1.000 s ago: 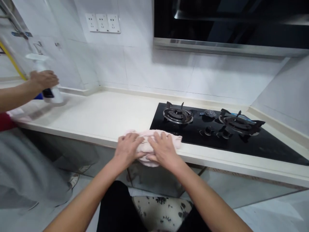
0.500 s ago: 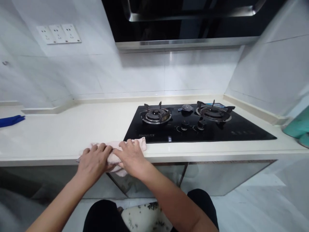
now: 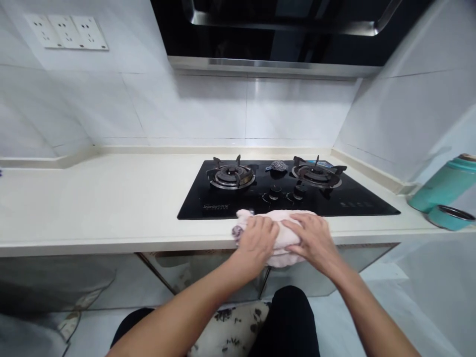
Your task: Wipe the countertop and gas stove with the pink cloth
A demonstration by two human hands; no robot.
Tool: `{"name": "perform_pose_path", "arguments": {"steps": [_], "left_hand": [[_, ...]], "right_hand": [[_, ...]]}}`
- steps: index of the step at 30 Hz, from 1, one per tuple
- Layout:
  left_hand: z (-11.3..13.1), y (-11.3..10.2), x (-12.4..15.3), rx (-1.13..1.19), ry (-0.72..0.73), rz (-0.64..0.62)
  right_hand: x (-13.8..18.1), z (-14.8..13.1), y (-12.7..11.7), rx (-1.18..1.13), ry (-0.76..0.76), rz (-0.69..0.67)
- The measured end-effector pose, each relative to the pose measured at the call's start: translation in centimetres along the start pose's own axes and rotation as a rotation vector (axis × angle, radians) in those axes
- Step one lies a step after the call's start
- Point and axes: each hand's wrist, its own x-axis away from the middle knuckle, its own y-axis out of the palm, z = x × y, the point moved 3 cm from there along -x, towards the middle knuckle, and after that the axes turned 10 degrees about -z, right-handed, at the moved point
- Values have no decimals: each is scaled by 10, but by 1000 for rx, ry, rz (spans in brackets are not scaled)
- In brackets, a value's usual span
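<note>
A pale pink cloth (image 3: 283,229) lies on the front edge of the cream counter (image 3: 111,208), just before the black gas hob (image 3: 286,196). Both my hands press down on it side by side. My left hand (image 3: 256,239) covers the cloth's left part with fingers laid flat and slightly curled over it. My right hand (image 3: 314,237) rests on the right part, fingers stretched across the cloth. Part of the cloth hangs over the counter's edge below my hands.
The hob has two burners (image 3: 231,174), knobs (image 3: 275,191) and a metal scourer (image 3: 278,165) between the burners. A teal flask (image 3: 442,183) and its cup (image 3: 449,217) stand at the right end. A black hood (image 3: 275,29) hangs above; sockets (image 3: 67,31) on the tiled wall.
My two hands have slid the cloth to the right along the counter's front edge, from left of the hob to in front of its knobs. The view has turned right.
</note>
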Motion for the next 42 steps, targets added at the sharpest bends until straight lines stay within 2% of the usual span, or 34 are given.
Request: {"name": "perform_pose_path", "arguments": {"steps": [3, 6, 9, 13, 16, 18, 23, 27, 30, 32, 35, 37, 39, 42], "left_hand": [[33, 7, -33, 28, 72, 60], [52, 10, -51, 5, 104, 120], [55, 9, -49, 15, 144, 154], [42, 7, -27, 111, 165, 205], [20, 10, -2, 145, 144, 216], [-4, 14, 21, 147, 96, 189], [-86, 18, 100, 116, -100, 46], [-154, 19, 170, 15, -303, 7], [-202, 20, 216, -51, -437, -37], [-228, 20, 238, -82, -502, -77], [-251, 19, 251, -107, -560, -136], [-253, 17, 248, -105, -580, -153], [-245, 15, 237, -105, -579, -165], [-218, 9, 209, -112, -526, -180]], "right_hand": [[23, 45, 8, 129, 100, 11], [35, 69, 15, 190, 118, -2], [34, 66, 16, 273, 134, -24], [20, 33, 9, 409, 181, -48], [1, -7, 4, 420, 152, -42], [-17, -40, 2, 392, 104, -32], [-76, -140, 1, 242, -32, -81], [-126, -224, -1, 118, -212, -126], [-157, -277, -6, 40, -381, -88], [-172, -301, -8, -4, -466, -42], [-182, -317, -6, -61, -512, -31], [-179, -313, -5, -104, -508, -47], [-170, -299, -5, -142, -497, -48], [-147, -263, -9, -173, -460, -46]]}}
